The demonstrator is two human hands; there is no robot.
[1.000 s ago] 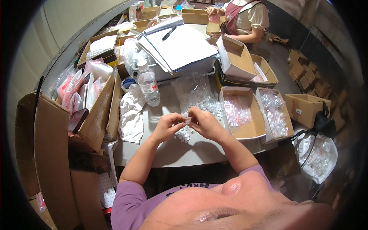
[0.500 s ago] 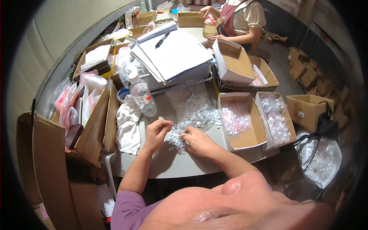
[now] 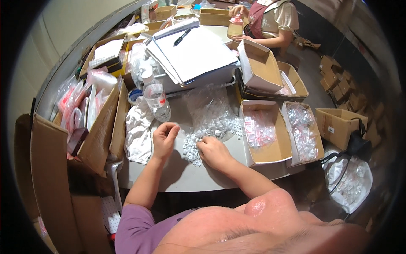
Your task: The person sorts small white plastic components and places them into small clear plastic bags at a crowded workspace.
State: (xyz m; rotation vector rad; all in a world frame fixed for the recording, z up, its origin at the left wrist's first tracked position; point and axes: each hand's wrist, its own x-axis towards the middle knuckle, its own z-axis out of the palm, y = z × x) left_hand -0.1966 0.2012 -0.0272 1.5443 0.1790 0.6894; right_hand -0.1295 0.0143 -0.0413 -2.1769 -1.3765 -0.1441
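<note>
On the tabletop lies a loose heap of small white plastic pieces (image 3: 193,153), spilling from the mouth of a large clear plastic bag (image 3: 207,103). My right hand (image 3: 215,153) rests at the heap's right edge, its fingers bent together and touching the pieces; what is between the fingertips is hidden. Left of the heap, my left hand (image 3: 164,142) is raised with thumb and fingers pinched. A faint clear film shows beside those fingertips, too indistinct to name. A capped clear water bottle (image 3: 157,101) stands just beyond my left hand.
A white cloth (image 3: 138,133) lies left of the bottle. To the right are an open carton of small clear bags (image 3: 259,129) and a carton of filled bags (image 3: 302,131). Papers with a pen (image 3: 182,37) cover a bin behind. Another person (image 3: 270,25) sits at the far end.
My left hand has moved slightly left, away from the heap. My right hand stays at the heap, its fingers drawn closer together. The whole view has shifted a little.
</note>
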